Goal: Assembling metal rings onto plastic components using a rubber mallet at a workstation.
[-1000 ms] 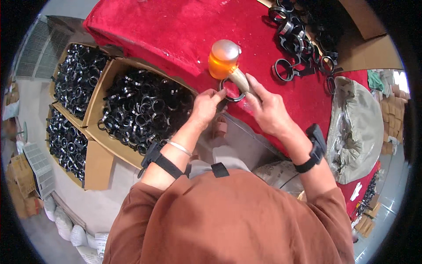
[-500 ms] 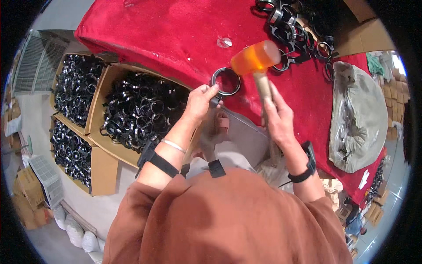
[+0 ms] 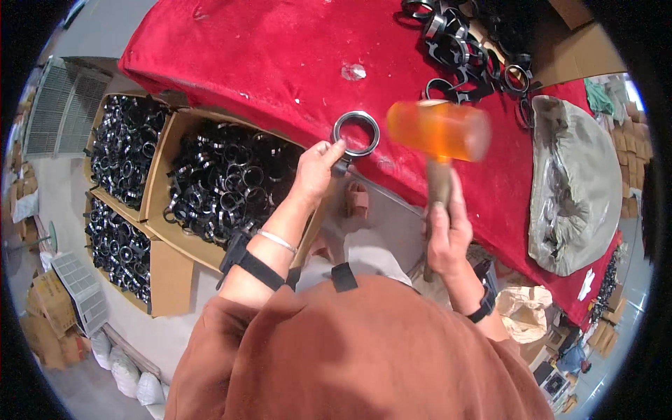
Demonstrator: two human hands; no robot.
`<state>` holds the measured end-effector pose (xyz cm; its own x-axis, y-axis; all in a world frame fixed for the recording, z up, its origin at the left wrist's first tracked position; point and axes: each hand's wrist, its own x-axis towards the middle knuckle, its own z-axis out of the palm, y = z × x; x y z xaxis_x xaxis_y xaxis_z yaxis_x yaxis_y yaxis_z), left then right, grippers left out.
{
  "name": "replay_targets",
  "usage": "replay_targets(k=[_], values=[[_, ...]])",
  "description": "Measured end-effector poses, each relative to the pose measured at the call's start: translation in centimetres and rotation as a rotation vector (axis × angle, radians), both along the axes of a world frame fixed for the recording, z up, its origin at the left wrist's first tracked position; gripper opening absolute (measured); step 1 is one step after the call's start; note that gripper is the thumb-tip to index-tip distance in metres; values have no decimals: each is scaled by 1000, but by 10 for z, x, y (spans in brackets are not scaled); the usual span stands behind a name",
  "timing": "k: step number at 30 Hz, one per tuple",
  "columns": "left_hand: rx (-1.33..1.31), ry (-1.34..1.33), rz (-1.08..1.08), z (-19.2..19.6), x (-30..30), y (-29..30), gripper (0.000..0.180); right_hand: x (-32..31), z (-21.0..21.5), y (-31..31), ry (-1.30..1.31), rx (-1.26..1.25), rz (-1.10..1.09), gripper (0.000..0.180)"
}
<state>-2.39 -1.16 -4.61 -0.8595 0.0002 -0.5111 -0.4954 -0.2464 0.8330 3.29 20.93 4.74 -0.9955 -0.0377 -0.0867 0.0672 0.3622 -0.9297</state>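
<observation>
My left hand point(image 3: 318, 168) pinches a black and silver metal ring point(image 3: 337, 142) by its near-left side, where a short dark lug sticks out. The ring's round opening shows the red cloth under it. Wrapped round a wooden handle, my right hand point(image 3: 448, 234) holds a mallet point(image 3: 428, 133) with a translucent orange head. That head is smeared by motion and stands to the right of the ring, apart from it. More black and silver rings point(image 3: 455, 52) lie piled at the far right of the red-covered table point(image 3: 259, 52).
Cardboard boxes point(image 3: 159, 164) full of similar rings stand at the left, beside the table edge. A grey-green covered cushion point(image 3: 577, 189) lies on the table's right. An open cardboard box point(image 3: 577, 59) is behind the pile. White sacks point(image 3: 124, 374) rest on the floor at lower left.
The mallet has moved right and a little nearer to me, away from the ring, with my right hand. My left hand and the ring have barely shifted.
</observation>
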Motion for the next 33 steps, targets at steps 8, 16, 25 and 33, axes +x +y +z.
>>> replay_targets(k=[8, 16, 25, 33], values=[[-34, 151, 19, -33, 11, 1, 25, -6, -27, 12, -98, 182, 142, 51], [-74, 73, -5, 4, 19, 11, 23, -9, -29, 65, -252, -51, -134, 49], [-172, 58, -29, 5, 15, 8, 23, -13, -42, 87, -161, 71, -3, 51], [-52, -36, 16, 17, 11, 13, 27, -16, -45, 93, -153, 52, 28, 51]])
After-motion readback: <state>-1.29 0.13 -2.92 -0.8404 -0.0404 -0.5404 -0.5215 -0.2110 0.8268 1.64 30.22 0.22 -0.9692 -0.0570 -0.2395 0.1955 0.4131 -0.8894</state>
